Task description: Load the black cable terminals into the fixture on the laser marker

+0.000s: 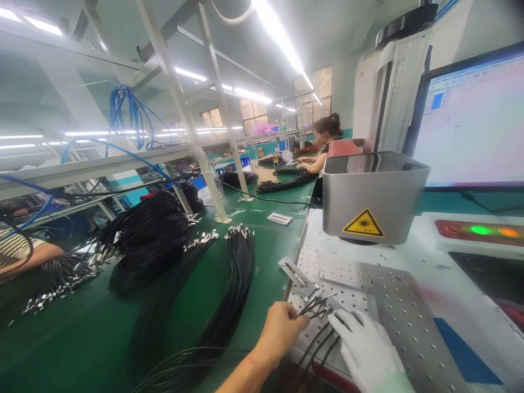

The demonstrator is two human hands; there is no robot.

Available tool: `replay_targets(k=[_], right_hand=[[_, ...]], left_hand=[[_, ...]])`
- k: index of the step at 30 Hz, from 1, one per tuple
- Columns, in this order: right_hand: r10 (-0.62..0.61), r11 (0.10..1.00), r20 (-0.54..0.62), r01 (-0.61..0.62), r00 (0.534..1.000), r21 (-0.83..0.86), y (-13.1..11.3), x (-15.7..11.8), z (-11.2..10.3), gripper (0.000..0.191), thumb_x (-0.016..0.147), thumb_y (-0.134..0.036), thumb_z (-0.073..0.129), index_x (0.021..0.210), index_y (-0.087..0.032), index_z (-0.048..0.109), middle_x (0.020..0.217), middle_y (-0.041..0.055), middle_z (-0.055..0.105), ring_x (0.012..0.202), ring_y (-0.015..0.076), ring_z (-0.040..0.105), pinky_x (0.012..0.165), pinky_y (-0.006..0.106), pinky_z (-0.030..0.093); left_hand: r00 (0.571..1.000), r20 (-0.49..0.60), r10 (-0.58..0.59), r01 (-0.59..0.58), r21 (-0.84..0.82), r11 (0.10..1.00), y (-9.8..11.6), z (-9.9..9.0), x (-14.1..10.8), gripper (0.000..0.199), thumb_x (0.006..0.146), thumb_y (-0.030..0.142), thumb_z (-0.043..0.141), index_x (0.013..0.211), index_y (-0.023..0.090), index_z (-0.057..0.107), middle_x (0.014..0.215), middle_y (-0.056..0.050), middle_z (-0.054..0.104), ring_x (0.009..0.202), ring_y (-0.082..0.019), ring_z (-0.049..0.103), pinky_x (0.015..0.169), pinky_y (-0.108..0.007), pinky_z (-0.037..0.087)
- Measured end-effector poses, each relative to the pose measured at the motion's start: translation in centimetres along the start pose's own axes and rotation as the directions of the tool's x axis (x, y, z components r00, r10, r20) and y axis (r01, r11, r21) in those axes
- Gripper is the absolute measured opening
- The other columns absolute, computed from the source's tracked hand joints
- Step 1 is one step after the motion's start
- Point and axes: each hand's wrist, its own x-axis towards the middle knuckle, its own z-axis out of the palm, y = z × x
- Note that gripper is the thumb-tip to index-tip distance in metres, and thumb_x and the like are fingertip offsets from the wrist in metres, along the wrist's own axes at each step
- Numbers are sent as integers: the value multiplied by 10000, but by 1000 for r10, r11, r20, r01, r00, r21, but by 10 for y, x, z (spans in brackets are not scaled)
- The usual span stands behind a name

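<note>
My left hand (280, 330), bare, pinches several thin black cables (314, 308) over the edge of a perforated metal plate. My right hand (364, 346), in a white glove, has its fingertips closed at the same cables' metal-tipped ends, beside my left hand. Part of the cable ends is hidden by the glove. A small metal fixture block with a slot (298, 277) lies on the plate just beyond both hands. More lengths of these cables hang down between the hands toward the bottom edge.
A laser machine head (372, 202) with a yellow warning sign overhangs the perforated plate (393, 305). At right stand a monitor (475, 120) and lit buttons (478, 230). Black cable bundles (235, 284) lie on the green table (270, 251). Other people work farther along and at left.
</note>
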Motion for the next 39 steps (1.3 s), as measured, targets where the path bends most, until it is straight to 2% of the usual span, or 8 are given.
replay_targets(k=[7,14,17,21,27,34,39], right_hand=[[-21,1000,-4,21,1000,1,3,-2,4,432,760,-171,496,1136,-305,661,1166,-11,638,1011,249,514,829,416,453],[-38,999,-17,38,999,1,5,-3,6,443,770,-155,472,1142,-300,663,1192,-17,631,1046,245,513,880,413,439],[-135,991,-68,134,988,-25,11,-1,10,455,776,-129,434,1139,-277,666,1179,-17,641,1068,240,512,922,417,408],[-226,974,-109,225,968,-19,18,2,18,396,812,-149,429,1096,-269,677,1097,-14,672,1029,216,539,883,371,424],[-62,996,-34,64,997,68,6,9,14,474,750,-65,450,1130,-244,669,1124,4,661,1032,214,541,915,362,429],[-40,990,2,39,999,132,4,19,10,488,699,-37,475,1076,-252,698,1042,12,679,920,223,541,838,340,448],[-36,987,3,35,999,155,6,18,13,451,714,-47,476,1039,-256,709,1058,17,675,952,228,540,844,351,443]], left_hand=[[998,-62,11,-2,144,990,8,0,-4,238,643,206,623,534,204,411,535,62,356,580,-106,328,552,-279,204],[999,-45,-17,27,237,971,8,5,-4,217,632,203,616,554,211,413,597,32,437,628,-133,384,580,-279,219],[999,-30,-30,36,242,970,7,8,-4,199,625,196,599,556,214,414,593,31,439,623,-136,385,578,-281,227],[999,-25,-41,46,223,974,10,8,-6,227,615,184,599,534,216,389,561,41,409,603,-129,376,567,-279,230],[998,24,-50,46,150,988,10,6,-6,259,618,206,629,525,213,388,531,59,361,565,-110,329,538,-279,212],[984,124,-127,132,-37,991,2,10,-1,215,616,256,667,583,209,460,541,56,436,559,-115,392,514,-254,252],[977,164,-134,143,-45,989,1,11,0,178,637,258,653,587,205,491,520,51,455,545,-119,410,496,-258,239]])
